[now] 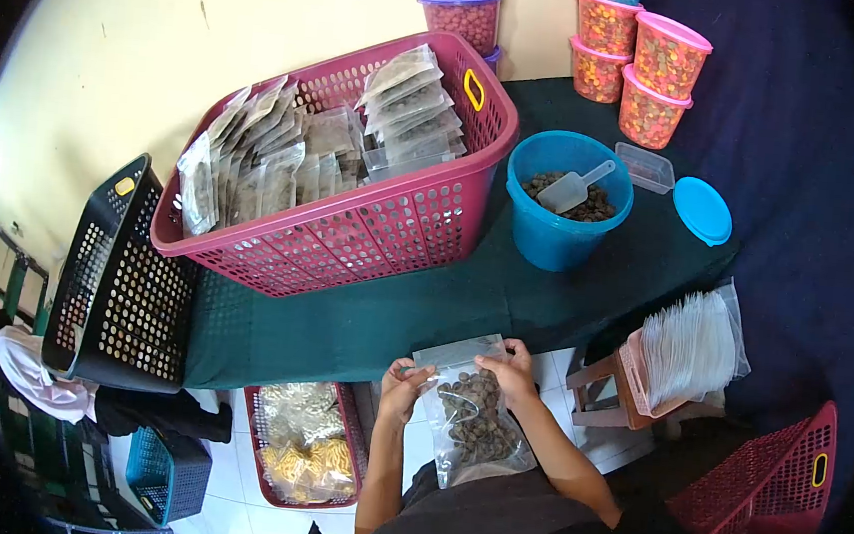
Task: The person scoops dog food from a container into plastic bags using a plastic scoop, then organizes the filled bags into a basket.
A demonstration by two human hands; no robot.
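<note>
A clear plastic bag [480, 422], partly filled with small brown pieces, hangs upright in front of my body. My left hand [402, 388] pinches its upper left edge, and my right hand [509, 369] grips the upper right, thumb lying across the front near the top. Above the brown pieces the bag's top strip is see-through and flat. Beyond my hands on the table stands a blue bucket [561, 247] of similar brown pieces, with a translucent scoop [576, 186] resting in it.
A maroon basket [381, 213] of filled bags stands on the dark green tablecloth [341, 336]. Right of the bucket are a clear tray [645, 169] and blue lid [702, 210]. Flat bags [691, 348] are stacked on a stool. Crates [130, 284], a floor basket [303, 443] and tubs [663, 70] surround me.
</note>
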